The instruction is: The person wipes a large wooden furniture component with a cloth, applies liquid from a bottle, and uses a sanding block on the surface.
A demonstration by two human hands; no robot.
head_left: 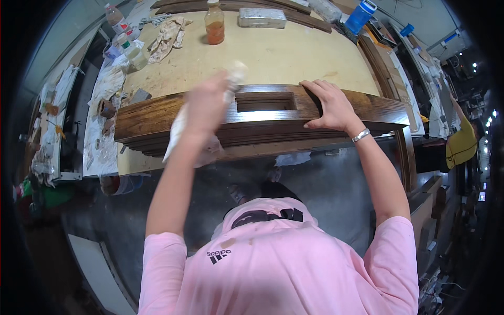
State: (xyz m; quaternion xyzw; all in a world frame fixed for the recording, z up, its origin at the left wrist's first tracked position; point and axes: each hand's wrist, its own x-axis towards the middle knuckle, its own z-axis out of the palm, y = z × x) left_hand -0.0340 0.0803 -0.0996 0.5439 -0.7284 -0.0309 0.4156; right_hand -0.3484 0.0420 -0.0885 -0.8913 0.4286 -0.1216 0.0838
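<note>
A stack of dark brown stained wooden boards point(157, 114) lies along the near edge of the table, its top piece glossy with a rectangular slot cut through it. My left hand point(206, 105), blurred by motion, is closed on a white cloth point(178, 131) over the top board, left of the slot. One end of the cloth sticks out past the fingers and the rest hangs over the front edge. Right of the slot, my right hand point(333, 105) lies across the same board with fingers spread, thumb toward the near edge and fingertips at the far edge.
On the yellowish tabletop point(273, 58) stand a bottle of orange-brown liquid point(214, 26) and a wrapped silvery block point(262, 18). A crumpled rag point(168, 39) and clear bottles lie left. A blue jug point(360, 17) is at the back right. Another person point(462, 142) is at far right.
</note>
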